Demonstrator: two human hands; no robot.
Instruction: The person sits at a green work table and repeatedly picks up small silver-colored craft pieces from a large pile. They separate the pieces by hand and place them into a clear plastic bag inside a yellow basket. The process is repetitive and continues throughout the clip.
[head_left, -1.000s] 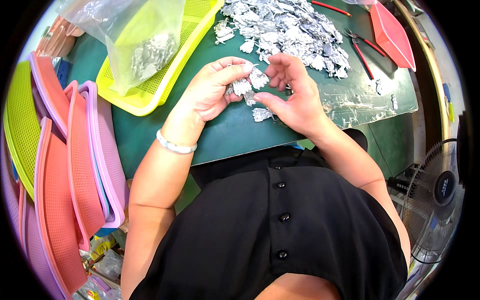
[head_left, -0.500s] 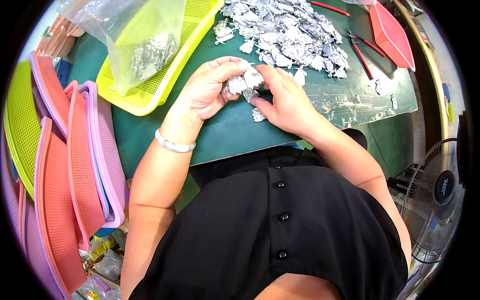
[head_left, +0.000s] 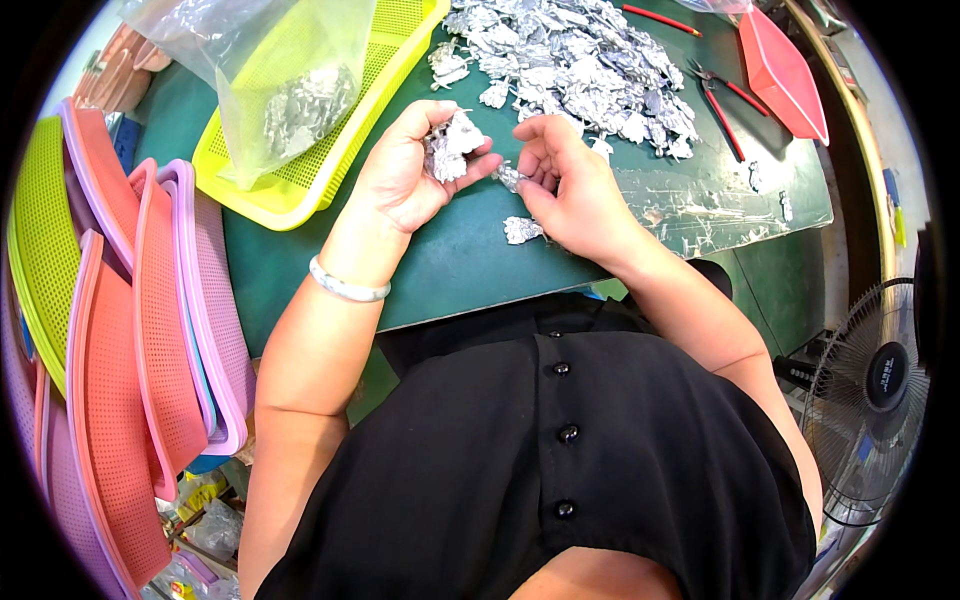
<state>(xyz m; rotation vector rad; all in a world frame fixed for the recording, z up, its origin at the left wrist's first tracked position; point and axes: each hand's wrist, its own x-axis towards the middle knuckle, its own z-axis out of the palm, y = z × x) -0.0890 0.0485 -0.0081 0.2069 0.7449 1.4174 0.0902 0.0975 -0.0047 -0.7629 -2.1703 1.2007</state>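
Observation:
My left hand (head_left: 405, 175) is closed round several silvery, ragged-edged metal pieces (head_left: 452, 145), with a bangle on that wrist. Just to its right, my right hand (head_left: 572, 190) pinches one small silvery piece (head_left: 510, 177) between thumb and fingers. Below it, a loose silvery piece (head_left: 522, 231) lies on the green tabletop (head_left: 440, 280). A large pile of similar silvery pieces (head_left: 590, 75) spreads beyond both hands. What exactly these flat pieces are, I cannot make out.
At the left, a yellow-green basket (head_left: 285, 215) holds a clear plastic bag (head_left: 235, 80) with silvery pieces inside. Pink and purple baskets (head_left: 115, 400) stack beside the table. Red-handled pliers (head_left: 722, 115) and a pink tray (head_left: 780, 75) sit right; a fan (head_left: 870, 400) stands lower right.
My hands have moved apart. The left keeps the bunch of silvery pieces, while the right has drawn away with one small piece in its fingertips.

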